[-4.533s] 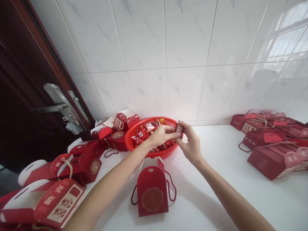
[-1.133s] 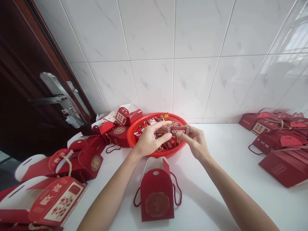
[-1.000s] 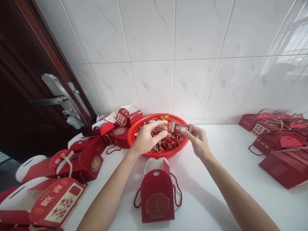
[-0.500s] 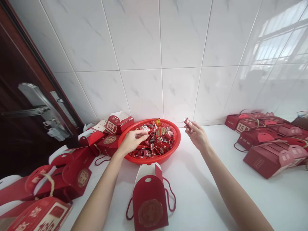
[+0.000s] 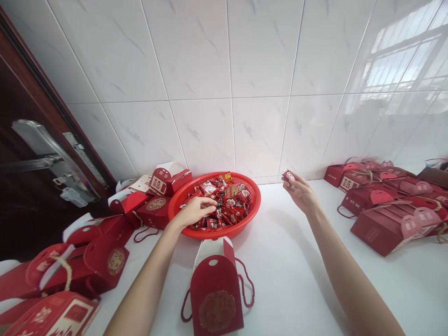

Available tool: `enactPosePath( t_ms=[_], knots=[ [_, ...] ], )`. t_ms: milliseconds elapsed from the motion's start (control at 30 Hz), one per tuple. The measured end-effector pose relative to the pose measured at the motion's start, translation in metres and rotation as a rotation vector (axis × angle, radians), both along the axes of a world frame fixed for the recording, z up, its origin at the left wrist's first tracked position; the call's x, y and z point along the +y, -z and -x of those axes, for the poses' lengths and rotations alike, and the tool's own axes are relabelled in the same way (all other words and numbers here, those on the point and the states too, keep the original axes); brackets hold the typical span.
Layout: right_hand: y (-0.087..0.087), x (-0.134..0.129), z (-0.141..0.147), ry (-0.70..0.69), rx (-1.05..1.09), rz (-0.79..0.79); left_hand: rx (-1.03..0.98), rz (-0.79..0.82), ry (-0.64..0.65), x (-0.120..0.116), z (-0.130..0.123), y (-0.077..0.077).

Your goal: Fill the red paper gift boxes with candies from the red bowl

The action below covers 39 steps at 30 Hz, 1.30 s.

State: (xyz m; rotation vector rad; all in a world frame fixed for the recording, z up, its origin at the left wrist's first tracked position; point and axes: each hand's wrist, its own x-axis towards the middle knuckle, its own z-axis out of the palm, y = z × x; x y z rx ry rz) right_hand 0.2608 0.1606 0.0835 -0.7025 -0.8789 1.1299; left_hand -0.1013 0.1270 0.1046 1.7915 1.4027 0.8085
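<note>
A red plastic basket (image 5: 257,205) full of wrapped candies (image 5: 231,205) stands against the wall. Over its left side reaches my left hand (image 5: 196,212), fingers stretched out and slightly bent at the candies' surface, with nothing visible in them. To the right of the basket, my right hand (image 5: 303,192) is raised and pinches a small red wrapped candy (image 5: 289,175) between thumb and fingers. In front of the basket stands a red gift box (image 5: 217,294) with its top open, a gold round emblem and dark red cord handles; its inside is mostly hidden.
Several red gift boxes (image 5: 105,252) crowd the left side, some with open flaps. More closed-looking red boxes (image 5: 381,228) sit in rows at the right. All rest on a white countertop (image 5: 280,280) below a tiled wall (image 5: 261,135). A dark door (image 5: 28,205) with a metal handle is at far left.
My right hand has moved right, away from the basket, still with the candy. My left hand has lowered slightly toward the candies. The view has shifted a little.
</note>
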Motion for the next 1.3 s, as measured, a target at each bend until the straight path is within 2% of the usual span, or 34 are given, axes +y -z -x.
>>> enactPosePath(
  t_ms=[133,300,433,533,667,800,900,1067,1200,1300],
  knots=[
    [0.003,-0.012,-0.009,0.014,-0.172,0.069,0.014,-0.008,0.013,0.002,0.0,0.002],
    [0.015,-0.045,-0.038,-0.049,-0.508,0.176,0.056,-0.044,-0.028,0.004,0.001,0.004],
    [0.031,-0.071,-0.055,-0.007,-0.7,0.193,0.237,-0.089,-0.174,0.004,0.002,0.005],
    [0.038,-0.083,-0.055,-0.014,-0.797,0.206,0.369,-0.073,-0.194,0.004,0.003,0.006],
    [0.037,-0.088,-0.048,-0.026,-0.815,0.201,0.415,-0.014,-0.121,0.006,0.004,0.008],
    [0.035,-0.09,-0.042,-0.177,-0.906,0.167,0.323,0.02,-0.041,0.006,0.005,0.01],
    [0.037,-0.092,-0.036,-0.261,-1.016,0.148,0.337,0.016,-0.066,0.003,0.005,0.007],
    [0.047,-0.091,-0.029,-0.188,-1.034,0.141,0.406,-0.019,-0.112,0.0,0.002,0.001],
    [0.057,-0.089,-0.03,-0.1,-1.087,0.16,0.346,-0.019,-0.123,0.002,0.002,0.002],
    [0.061,-0.089,-0.032,-0.094,-1.114,0.181,0.289,-0.016,-0.084,0.002,0.002,0.004]
  ],
)
